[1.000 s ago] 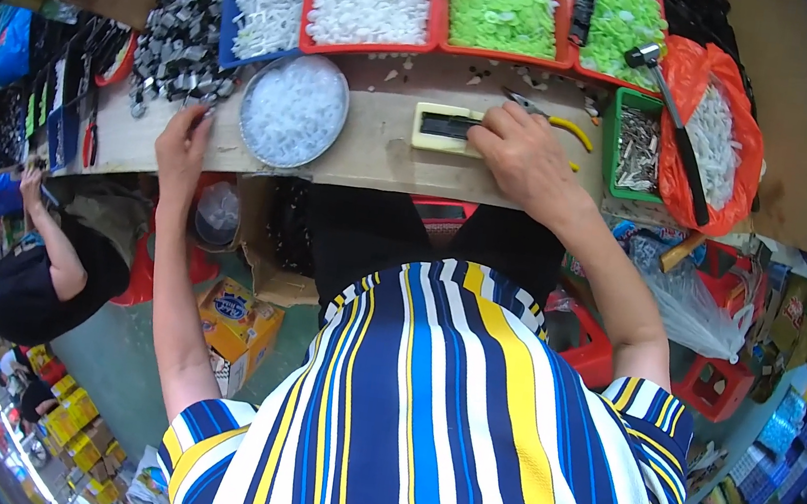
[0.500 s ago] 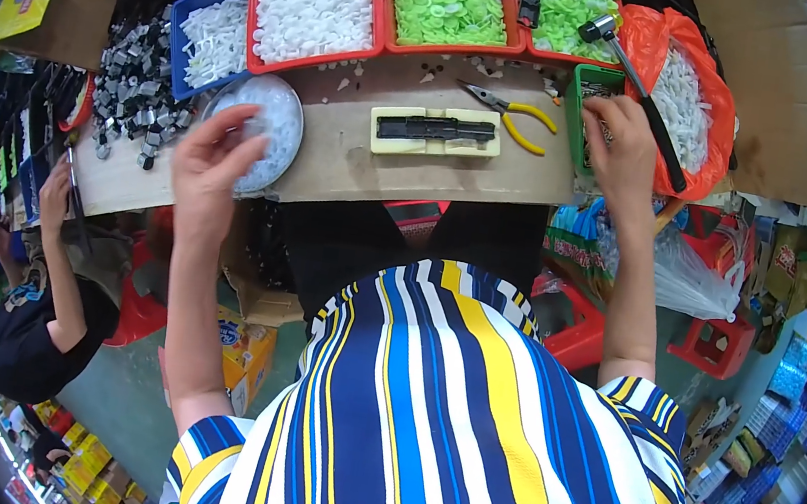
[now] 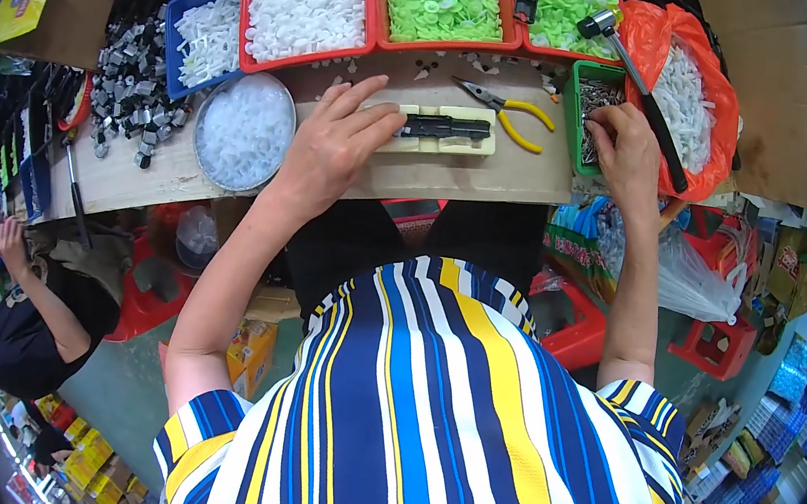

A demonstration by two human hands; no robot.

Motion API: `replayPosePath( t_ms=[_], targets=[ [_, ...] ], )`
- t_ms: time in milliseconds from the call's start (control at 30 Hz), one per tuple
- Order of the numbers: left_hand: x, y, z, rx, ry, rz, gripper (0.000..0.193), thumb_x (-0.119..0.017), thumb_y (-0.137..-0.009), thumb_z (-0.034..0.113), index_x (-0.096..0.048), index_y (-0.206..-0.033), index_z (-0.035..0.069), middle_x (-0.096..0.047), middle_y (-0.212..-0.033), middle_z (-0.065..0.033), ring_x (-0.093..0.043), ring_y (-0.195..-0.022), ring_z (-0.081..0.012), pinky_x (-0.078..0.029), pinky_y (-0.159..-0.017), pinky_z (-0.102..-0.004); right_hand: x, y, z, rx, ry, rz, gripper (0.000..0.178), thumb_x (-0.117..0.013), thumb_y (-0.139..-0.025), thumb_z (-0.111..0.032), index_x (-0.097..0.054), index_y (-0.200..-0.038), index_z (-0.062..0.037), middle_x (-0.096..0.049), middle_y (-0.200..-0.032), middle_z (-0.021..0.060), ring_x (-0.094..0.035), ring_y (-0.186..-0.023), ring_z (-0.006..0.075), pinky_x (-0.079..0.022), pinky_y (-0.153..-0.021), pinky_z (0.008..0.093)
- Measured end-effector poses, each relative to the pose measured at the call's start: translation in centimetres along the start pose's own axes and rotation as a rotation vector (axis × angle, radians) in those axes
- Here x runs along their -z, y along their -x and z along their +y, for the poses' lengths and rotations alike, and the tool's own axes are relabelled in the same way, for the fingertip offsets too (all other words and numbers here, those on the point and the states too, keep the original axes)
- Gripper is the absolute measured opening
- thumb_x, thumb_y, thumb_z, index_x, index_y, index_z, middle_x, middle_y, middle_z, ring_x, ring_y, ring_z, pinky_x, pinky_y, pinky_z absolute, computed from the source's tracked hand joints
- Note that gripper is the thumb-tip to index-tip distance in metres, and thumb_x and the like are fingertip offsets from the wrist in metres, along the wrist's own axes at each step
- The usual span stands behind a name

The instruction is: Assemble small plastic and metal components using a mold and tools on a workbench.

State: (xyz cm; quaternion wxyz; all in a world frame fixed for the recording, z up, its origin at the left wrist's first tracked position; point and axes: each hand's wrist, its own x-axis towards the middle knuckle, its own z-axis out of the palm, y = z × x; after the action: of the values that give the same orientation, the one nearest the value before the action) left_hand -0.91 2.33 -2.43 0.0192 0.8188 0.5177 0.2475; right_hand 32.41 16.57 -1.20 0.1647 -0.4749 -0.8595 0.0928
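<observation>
My left hand (image 3: pixel 336 148) reaches over the left end of a cream holding block (image 3: pixel 449 145), fingers stretched out and spread, fingertips at a long black part (image 3: pixel 449 128) lying in its groove. The hand covers that end, and anything under the fingers is hidden. At the right, my right hand (image 3: pixel 627 151) dips into a green box (image 3: pixel 574 112) of small metal pieces (image 3: pixel 598 100). Its thumb and forefinger are closed together among them; what they pinch is too small to make out. Yellow-handled pliers (image 3: pixel 516 115) lie between the block and the box.
Red trays hold white pieces (image 3: pixel 308 4) and green discs (image 3: pixel 439 0). Nearby are a blue tray (image 3: pixel 175 48), a round dish of clear pieces (image 3: pixel 245 132) and loose metal parts (image 3: pixel 136 88). A hammer (image 3: pixel 652 111) leans by an orange bag (image 3: pixel 724 140). Another person (image 3: pixel 31 327) sits left.
My left hand has moved right from above the round dish to the block, covering its left end. My right hand stays at the green box, shifting slightly down. The other person's hand has moved left.
</observation>
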Motion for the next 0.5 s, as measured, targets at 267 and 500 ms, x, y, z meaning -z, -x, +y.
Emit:
replayPosePath(
  t_ms=[267,500],
  targets=[
    [-0.8,0.6,0.6,0.185,0.074,0.110,0.026,-0.073,-0.079,0.004,-0.069,-0.104,0.001,-0.064,-0.099,-0.0106,-0.059,-0.102,-0.0326,-0.049,-0.090,-0.0430,0.3,-0.2,0.3,0.015,-0.022,-0.024,0.009,-0.068,-0.084,-0.008,-0.066,-0.089,-0.0010,-0.060,-0.086,0.0147,-0.061,-0.087,0.0343,-0.048,-0.075,0.0443],
    [-0.9,0.8,0.7,0.194,0.017,0.140,0.025,-0.073,-0.079,0.005,-0.070,-0.104,0.003,-0.062,-0.097,-0.0097,-0.057,-0.096,-0.0311,-0.049,-0.084,-0.0422,0.4,-0.4,0.2,-0.018,-0.111,-0.004,0.011,-0.067,-0.086,-0.008,-0.064,-0.091,0.0007,-0.062,-0.086,0.0159,-0.063,-0.081,0.0336,-0.049,-0.071,0.0417]
  ],
)
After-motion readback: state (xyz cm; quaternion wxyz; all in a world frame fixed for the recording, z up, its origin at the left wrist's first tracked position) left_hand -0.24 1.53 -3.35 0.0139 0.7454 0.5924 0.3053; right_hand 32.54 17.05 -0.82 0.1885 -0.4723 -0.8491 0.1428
